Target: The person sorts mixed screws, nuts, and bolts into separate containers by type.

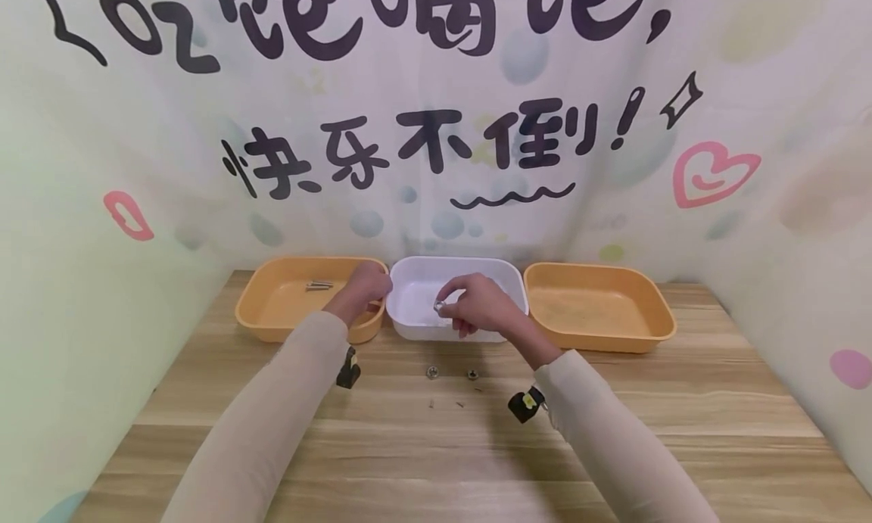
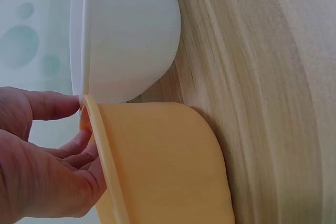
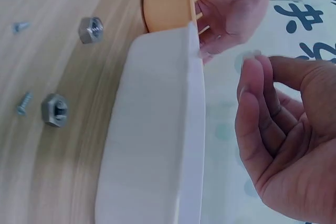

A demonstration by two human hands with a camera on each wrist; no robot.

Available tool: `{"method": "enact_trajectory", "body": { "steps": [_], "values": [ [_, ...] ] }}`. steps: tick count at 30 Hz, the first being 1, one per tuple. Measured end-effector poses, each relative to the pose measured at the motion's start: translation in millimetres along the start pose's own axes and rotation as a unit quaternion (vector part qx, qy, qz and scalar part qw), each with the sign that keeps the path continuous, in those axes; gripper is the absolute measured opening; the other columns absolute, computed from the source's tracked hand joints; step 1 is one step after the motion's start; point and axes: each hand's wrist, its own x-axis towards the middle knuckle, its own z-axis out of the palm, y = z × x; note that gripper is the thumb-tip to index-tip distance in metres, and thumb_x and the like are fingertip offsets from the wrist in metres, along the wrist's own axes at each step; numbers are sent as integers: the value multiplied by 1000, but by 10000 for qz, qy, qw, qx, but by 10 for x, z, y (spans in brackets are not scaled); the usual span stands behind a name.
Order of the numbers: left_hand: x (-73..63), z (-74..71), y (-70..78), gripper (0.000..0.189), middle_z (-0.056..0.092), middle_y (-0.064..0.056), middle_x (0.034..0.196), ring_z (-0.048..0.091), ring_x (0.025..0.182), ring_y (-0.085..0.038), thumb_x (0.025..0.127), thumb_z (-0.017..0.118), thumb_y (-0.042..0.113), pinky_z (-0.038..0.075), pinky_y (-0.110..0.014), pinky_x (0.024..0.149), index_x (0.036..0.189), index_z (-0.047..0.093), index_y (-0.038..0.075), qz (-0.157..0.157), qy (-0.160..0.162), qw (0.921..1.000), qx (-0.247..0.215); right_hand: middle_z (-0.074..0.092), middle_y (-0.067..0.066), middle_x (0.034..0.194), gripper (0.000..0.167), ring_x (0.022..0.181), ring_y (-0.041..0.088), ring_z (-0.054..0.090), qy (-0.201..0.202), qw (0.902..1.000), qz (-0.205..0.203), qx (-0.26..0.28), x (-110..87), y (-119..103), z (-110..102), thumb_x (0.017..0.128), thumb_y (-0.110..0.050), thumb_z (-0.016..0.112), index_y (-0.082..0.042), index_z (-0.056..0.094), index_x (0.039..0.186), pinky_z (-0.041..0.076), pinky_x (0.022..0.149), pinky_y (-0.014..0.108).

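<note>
At the right end of the left orange tray [image 1: 269, 319], my left hand [image 1: 368, 284] grips the rim. In the left wrist view its thumb touches the rim's corner and the curled fingers [image 2: 79, 153] reach inside. My right hand [image 1: 480, 303] is held over the white tray [image 1: 425, 332], pinching a metal nut [image 1: 439, 306] between thumb and fingertips. Only a sliver of that nut shows in the right wrist view. Two more hex nuts, one left [image 1: 432, 372] and one right [image 1: 473, 374], lie on the table before the white tray.
Several silver screws [image 1: 319, 285] lie in the left orange tray. Small screws, including one [image 3: 24, 103] beside a nut, are scattered on the wooden table [image 1: 409, 462]. Another orange tray [image 1: 593, 311] stands at the right. A printed cloth [image 1: 381, 213] hangs behind the trays.
</note>
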Motion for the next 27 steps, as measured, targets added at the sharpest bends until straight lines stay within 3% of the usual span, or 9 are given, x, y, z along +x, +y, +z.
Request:
{"method": "enact_trajectory", "body": {
  "steps": [8,13,20,27],
  "values": [
    [-15,-11,27,9,52,-11,95,57,88,-26,89,46,1,56,-42,79,81,49,5,-73,-90,9999,36,66,11,70,30,58,22,63,577,9973,82,453,53,11,-87,91,-17,67,-10,64,120,56,57,29],
    [-26,-20,23,7,53,-12,100,57,91,-28,90,47,1,55,-43,82,86,52,3,-80,-136,9999,-6,66,10,69,28,56,21,63,597,9971,56,465,31,14,-86,91,-15,67,-8,65,119,56,57,30],
    [3,-3,10,13,47,-8,87,56,83,-24,86,46,-1,56,-39,73,76,45,7,-46,-57,10000,0,65,10,68,26,55,20,62,512,9977,49,444,9,35,-65,91,-14,68,-6,66,116,55,56,30],
    [6,-9,9,14,45,-7,81,54,79,-23,86,46,-1,56,-40,73,75,44,8,-19,-41,10000,82,65,11,67,25,54,21,63,395,9983,42,431,7,75,-25,90,-14,68,-6,66,114,55,54,31]
  ]
}}
